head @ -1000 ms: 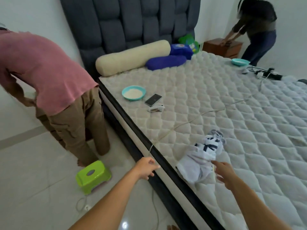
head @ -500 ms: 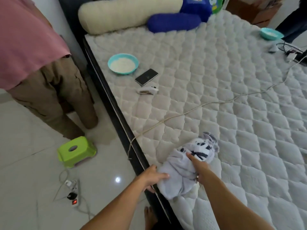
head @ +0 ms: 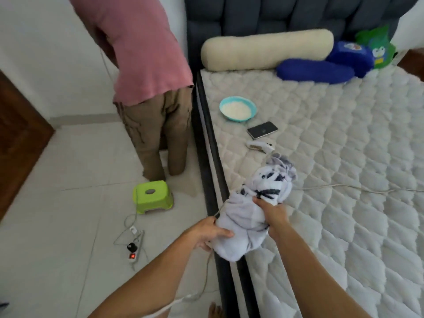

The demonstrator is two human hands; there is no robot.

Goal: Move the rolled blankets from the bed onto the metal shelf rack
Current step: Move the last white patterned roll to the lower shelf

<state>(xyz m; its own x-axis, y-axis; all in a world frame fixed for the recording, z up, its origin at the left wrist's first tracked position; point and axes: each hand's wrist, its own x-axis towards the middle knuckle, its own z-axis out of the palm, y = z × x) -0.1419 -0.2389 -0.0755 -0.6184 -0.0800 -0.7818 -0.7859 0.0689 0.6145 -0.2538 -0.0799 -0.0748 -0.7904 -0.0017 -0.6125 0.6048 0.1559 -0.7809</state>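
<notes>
While the rolled blanket point(head: 253, 211), a soft, pale lavender fleece bundle with dark stripes at its far end, lies at the near edge of the bed point(head: 344, 180), both hands hold it: the left hand point(head: 210, 231) curls its fingers and thumb round the near, plain end, which overhangs the mattress edge, and the right hand point(head: 271, 213) grips the roll at its middle, fingers dug into the fleece. The mattress surface is off-white and quilted in raised diamond shapes, with a dark band along its side. A thin white cable point(head: 358, 188) runs across the quilting behind the roll. Farther up the bed stands a round teal bowl point(head: 237, 109) holding a white, grainy filling; just beyond it lie a flat, dark, glossy phone point(head: 262, 130) and a small white device point(head: 260, 145). At the padded grey headboard point(head: 275, 14) rest a long cream cylindrical bolster point(head: 267, 52), a shorter blue plush bolster point(head: 315, 71) and a blue pillow point(head: 351, 56). On the glossy tiled floor point(head: 57, 203) sit a lime-green plastic stool point(head: 152, 199) and a white power strip point(head: 135, 247) with a lit red switch. A person in a pink shirt point(head: 142, 47) and brown trousers stands beside the bed
</notes>
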